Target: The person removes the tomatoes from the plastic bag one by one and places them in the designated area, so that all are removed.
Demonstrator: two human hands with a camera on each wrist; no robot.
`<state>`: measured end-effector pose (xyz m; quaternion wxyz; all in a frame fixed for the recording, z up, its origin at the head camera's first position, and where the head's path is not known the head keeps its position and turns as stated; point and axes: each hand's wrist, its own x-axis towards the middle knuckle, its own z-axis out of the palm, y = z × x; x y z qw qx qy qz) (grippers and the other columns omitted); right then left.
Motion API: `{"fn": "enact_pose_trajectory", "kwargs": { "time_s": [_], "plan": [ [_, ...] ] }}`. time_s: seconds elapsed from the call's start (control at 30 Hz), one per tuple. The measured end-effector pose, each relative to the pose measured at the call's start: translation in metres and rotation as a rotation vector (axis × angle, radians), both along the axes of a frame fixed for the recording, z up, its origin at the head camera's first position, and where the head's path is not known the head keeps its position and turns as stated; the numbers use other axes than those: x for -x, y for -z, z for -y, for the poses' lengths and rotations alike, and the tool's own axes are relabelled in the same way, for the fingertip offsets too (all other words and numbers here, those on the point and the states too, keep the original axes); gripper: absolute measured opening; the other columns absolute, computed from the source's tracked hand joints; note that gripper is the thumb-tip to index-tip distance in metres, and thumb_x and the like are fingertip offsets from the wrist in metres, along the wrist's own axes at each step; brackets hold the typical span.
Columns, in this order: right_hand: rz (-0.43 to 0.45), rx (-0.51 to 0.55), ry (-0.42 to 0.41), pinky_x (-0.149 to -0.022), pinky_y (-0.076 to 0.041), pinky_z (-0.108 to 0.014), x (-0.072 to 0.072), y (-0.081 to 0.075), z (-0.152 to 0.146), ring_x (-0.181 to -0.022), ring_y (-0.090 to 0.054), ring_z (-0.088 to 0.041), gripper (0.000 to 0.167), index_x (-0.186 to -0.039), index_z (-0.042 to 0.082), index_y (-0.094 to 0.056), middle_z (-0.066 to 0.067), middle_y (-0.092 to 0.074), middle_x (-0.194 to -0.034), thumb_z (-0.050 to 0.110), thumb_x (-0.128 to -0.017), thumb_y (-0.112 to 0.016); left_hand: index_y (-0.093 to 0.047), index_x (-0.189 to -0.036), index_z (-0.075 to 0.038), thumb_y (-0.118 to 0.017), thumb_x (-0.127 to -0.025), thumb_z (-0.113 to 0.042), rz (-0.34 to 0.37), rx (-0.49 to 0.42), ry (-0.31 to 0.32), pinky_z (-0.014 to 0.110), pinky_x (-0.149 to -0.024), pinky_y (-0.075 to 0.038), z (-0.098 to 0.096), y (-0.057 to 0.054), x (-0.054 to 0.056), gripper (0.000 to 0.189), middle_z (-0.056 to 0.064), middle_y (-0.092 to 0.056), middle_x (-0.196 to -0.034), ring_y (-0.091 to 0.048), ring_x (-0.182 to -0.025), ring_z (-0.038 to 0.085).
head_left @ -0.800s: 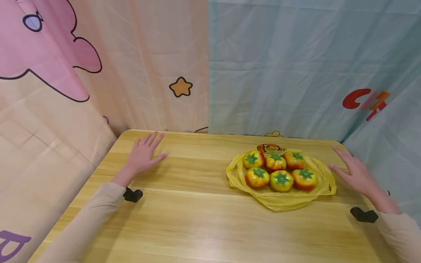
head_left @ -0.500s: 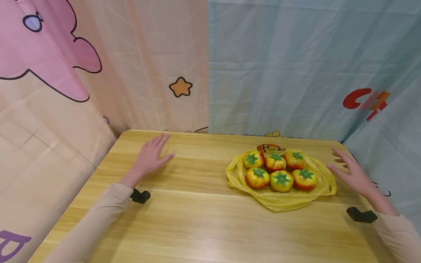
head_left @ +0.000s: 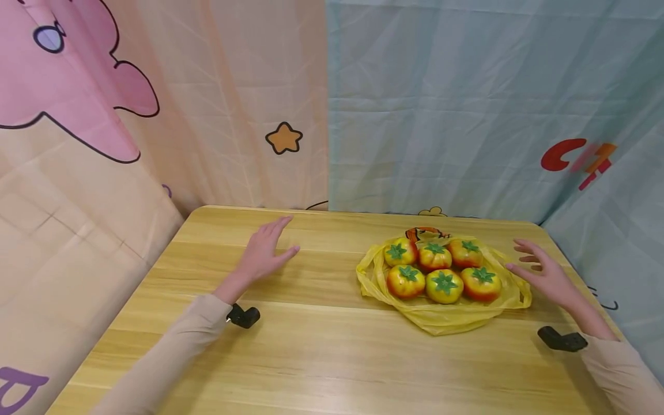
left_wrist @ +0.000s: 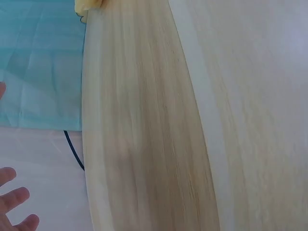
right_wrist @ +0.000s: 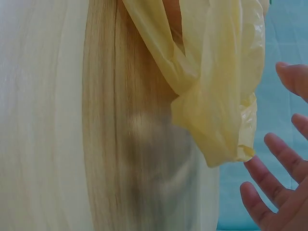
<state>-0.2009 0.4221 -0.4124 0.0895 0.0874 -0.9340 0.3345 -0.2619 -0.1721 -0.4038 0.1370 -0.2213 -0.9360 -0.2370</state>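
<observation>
Several yellow-and-red tomatoes (head_left: pixel 444 286) with green star-shaped tops sit in two rows on a spread yellow plastic bag (head_left: pixel 436 323). My left hand (head_left: pixel 261 253) is over the table left of the bag, fingers extended and thumb apart, holding nothing. Just right of the bag, my right hand (head_left: pixel 549 276) has loosely bent fingers and holds nothing. The right wrist view shows the bag's crumpled edge (right_wrist: pixel 211 125) near the spread fingers (right_wrist: pixel 276 190); whether they touch I cannot tell. Only a few fingertips (left_wrist: pixel 14 198) of the left hand show in its wrist view.
The wooden table (head_left: pixel 311 357) has rounded far corners. Printed curtains (head_left: pixel 441 115) hang behind it and along both sides. Each wrist wears a small black device, such as the one on the left wrist (head_left: pixel 244 316).
My left hand has moved right, toward the bag. The right hand has shifted slightly left, closer to the bag's edge, its fingers now more bent. Bag and tomatoes stay put.
</observation>
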Motion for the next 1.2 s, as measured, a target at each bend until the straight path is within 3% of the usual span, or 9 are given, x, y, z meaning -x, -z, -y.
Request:
{"fn": "enact_pose_trajectory", "kwargs": {
  "time_s": [0.37, 0.5, 0.57, 0.67, 0.77, 0.9, 1.0, 1.07, 1.2],
  "plan": [
    [0.077, 0.022, 0.031, -0.069, -0.036, -0.004, 0.001, 0.003, 0.002, -0.1, -0.045, 0.001, 0.071, -0.149, -0.002, -0.025, -0.035, -0.04, -0.136, 0.024, -0.094, -0.062, -0.03, -0.15, -0.015, -0.058, -0.092, -0.045, 0.066, -0.077, 0.051, 0.057, -0.111, -0.028, -0.039, 0.001, 0.0, 0.072, 0.009, -0.037, -0.152, -0.036, -0.137, 0.034],
    [0.093, 0.068, 0.021, -0.07, -0.037, -0.002, 0.003, 0.006, 0.002, -0.099, -0.046, 0.003, 0.068, -0.149, 0.0, -0.026, -0.034, -0.04, -0.136, 0.023, -0.095, -0.06, -0.03, -0.15, -0.017, -0.058, -0.091, -0.045, 0.097, -0.117, 0.065, 0.056, -0.112, -0.028, -0.05, 0.003, -0.001, 0.072, 0.008, -0.038, -0.152, -0.036, -0.138, 0.033],
    [0.105, 0.099, 0.02, -0.071, -0.037, -0.001, 0.004, 0.008, 0.001, -0.095, -0.038, 0.016, 0.066, -0.149, 0.003, -0.028, -0.021, -0.047, -0.133, 0.023, -0.096, -0.06, -0.029, -0.151, -0.017, -0.058, -0.092, -0.046, 0.115, -0.135, 0.071, 0.055, -0.112, -0.028, -0.056, 0.004, -0.002, 0.072, 0.007, -0.037, -0.152, -0.035, -0.138, 0.032],
    [0.123, 0.15, 0.009, -0.072, -0.039, -0.001, 0.004, 0.011, -0.003, -0.094, -0.039, 0.021, 0.064, -0.149, 0.005, -0.029, 0.01, -0.049, -0.122, 0.022, -0.096, -0.06, -0.03, -0.15, -0.017, -0.059, -0.092, -0.045, 0.135, -0.168, 0.08, 0.055, -0.112, -0.029, -0.063, 0.006, -0.004, 0.071, 0.007, -0.037, -0.152, -0.034, -0.139, 0.031],
    [0.163, 0.174, 0.009, -0.072, -0.04, -0.002, 0.004, 0.013, -0.007, -0.093, -0.042, 0.021, 0.063, -0.15, 0.008, -0.03, 0.023, -0.043, -0.119, 0.023, -0.096, -0.059, -0.031, -0.149, -0.017, -0.06, -0.092, -0.042, 0.15, -0.224, 0.088, 0.053, -0.112, -0.03, -0.072, 0.006, -0.006, 0.07, 0.007, -0.038, -0.152, -0.034, -0.139, 0.03],
    [0.225, 0.155, 0.035, -0.072, -0.041, -0.004, 0.005, 0.014, -0.008, -0.099, -0.048, 0.008, 0.065, -0.151, 0.012, -0.029, -0.004, -0.048, -0.131, 0.028, -0.096, -0.059, -0.034, -0.148, -0.014, -0.063, -0.09, -0.039, 0.182, -0.319, 0.098, 0.052, -0.109, -0.035, -0.085, 0.004, -0.012, 0.069, 0.01, -0.041, -0.149, -0.039, -0.135, 0.03],
    [0.234, 0.138, 0.043, -0.072, -0.04, -0.004, 0.006, 0.015, -0.007, -0.104, -0.049, -0.001, 0.065, -0.15, 0.011, -0.03, -0.013, -0.044, -0.136, 0.03, -0.096, -0.059, -0.035, -0.147, -0.012, -0.065, -0.089, -0.036, 0.22, -0.388, 0.108, 0.051, -0.107, -0.037, -0.095, 0.002, -0.016, 0.069, 0.012, -0.044, -0.146, -0.042, -0.13, 0.031],
    [0.226, 0.138, 0.042, -0.072, -0.04, -0.005, 0.005, 0.015, -0.006, -0.104, -0.046, 0.002, 0.064, -0.15, 0.012, -0.031, -0.007, -0.045, -0.135, 0.031, -0.095, -0.06, -0.036, -0.147, -0.012, -0.066, -0.089, -0.033, 0.244, -0.434, 0.119, 0.051, -0.107, -0.036, -0.103, 0.002, -0.018, 0.069, 0.012, -0.045, -0.144, -0.043, -0.129, 0.032],
    [0.213, 0.147, 0.033, -0.072, -0.037, -0.004, 0.005, 0.017, -0.005, -0.099, -0.033, 0.017, 0.063, -0.149, 0.012, -0.034, 0.02, -0.043, -0.127, 0.031, -0.095, -0.06, -0.038, -0.145, -0.011, -0.069, -0.088, -0.028, 0.274, -0.506, 0.154, 0.053, -0.106, -0.036, -0.116, 0.0, -0.022, 0.067, 0.012, -0.048, -0.141, -0.045, -0.126, 0.033]
  ]
}}
